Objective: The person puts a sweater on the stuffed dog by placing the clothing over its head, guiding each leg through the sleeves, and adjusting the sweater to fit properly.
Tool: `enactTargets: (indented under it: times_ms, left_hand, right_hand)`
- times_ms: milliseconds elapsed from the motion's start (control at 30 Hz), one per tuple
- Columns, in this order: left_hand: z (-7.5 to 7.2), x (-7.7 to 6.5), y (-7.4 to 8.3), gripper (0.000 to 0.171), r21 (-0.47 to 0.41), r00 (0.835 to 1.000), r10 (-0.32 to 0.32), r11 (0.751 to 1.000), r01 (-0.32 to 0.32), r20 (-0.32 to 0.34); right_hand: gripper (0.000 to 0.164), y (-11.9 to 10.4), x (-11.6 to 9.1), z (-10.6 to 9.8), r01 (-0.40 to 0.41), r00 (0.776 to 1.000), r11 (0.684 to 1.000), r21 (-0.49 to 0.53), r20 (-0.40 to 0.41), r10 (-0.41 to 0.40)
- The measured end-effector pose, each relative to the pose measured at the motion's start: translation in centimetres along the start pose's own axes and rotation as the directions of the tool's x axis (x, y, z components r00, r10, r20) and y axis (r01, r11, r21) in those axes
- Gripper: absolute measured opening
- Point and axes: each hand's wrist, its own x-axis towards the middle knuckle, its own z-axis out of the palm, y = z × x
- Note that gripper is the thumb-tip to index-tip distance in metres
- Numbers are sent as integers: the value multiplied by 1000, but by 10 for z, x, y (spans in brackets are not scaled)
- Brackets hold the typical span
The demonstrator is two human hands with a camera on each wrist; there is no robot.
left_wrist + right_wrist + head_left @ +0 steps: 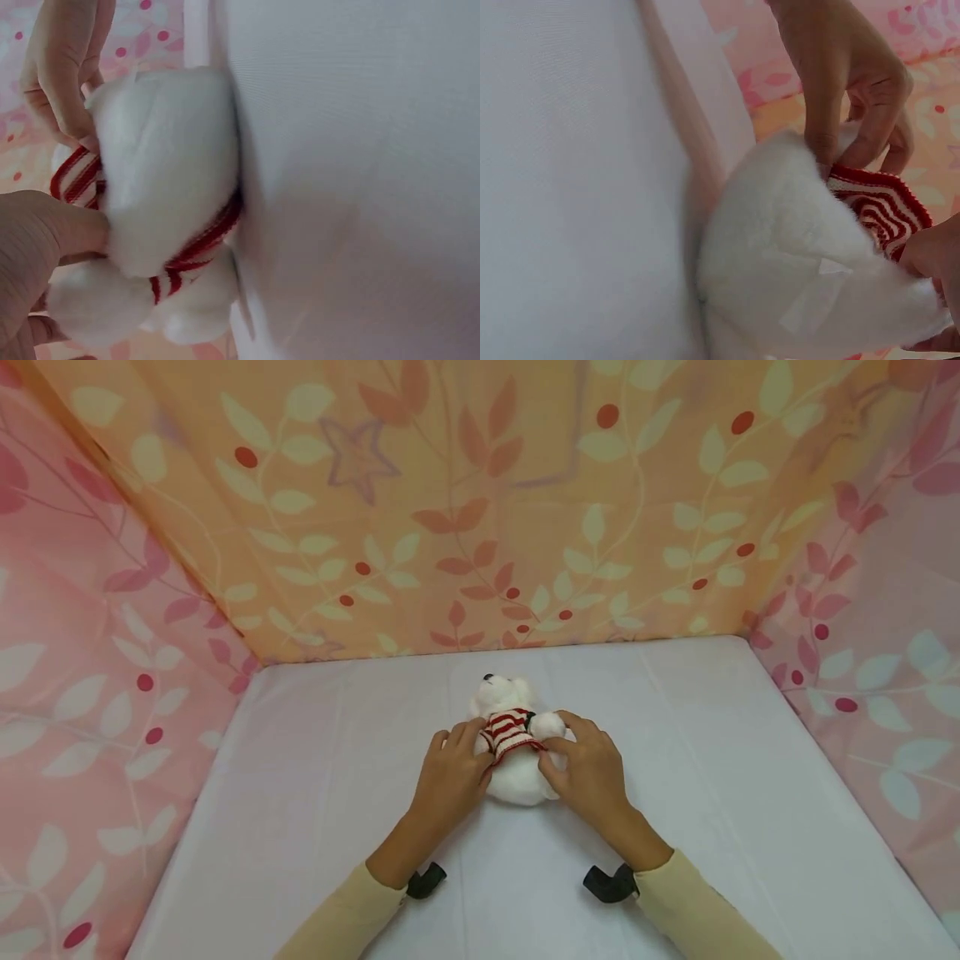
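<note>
A white plush bear (522, 779) lies on its back on the table, head toward the far side. It wears a red-and-white striped knit sweater (510, 729). My left hand (448, 775) pinches the sweater's lower edge at the bear's left side in the head view. On the opposite side, my right hand (592, 770) pinches that hem between thumb and fingers, beside a round white paw (547, 727). The right wrist view shows the hem (881, 202) stretched between both hands, with a small white tag (814, 296) on the plush.
A white cloth (315, 827) covers the table. Patterned curtains enclose it: an orange one (480, 527) at the back, pink ones at the left (75, 735) and right (892, 693). Black curved pieces (611, 883) sit at both wrists by the cream sleeves (690, 902).
</note>
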Motion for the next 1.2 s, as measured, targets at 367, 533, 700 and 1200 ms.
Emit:
enactTargets:
  times_ms: [367,533,700,1200]
  left_hand:
    - [15,-23,-25,5,-126,986,-158,979,163,47]
    - [29,-27,-34,8,-506,953,-255,808,303,164]
    - [35,-14,-37,22,-819,900,-319,401,412,296]
    - [16,7,-20,36,-631,978,-205,755,179,33]
  right_hand:
    - [10,38,14,-28,-382,876,865,326,427,226]
    - [11,49,15,-28,-437,850,788,434,485,204]
    - [11,41,16,-26,-442,851,765,469,488,193]
    - [15,45,22,-23,-547,799,566,616,586,134]
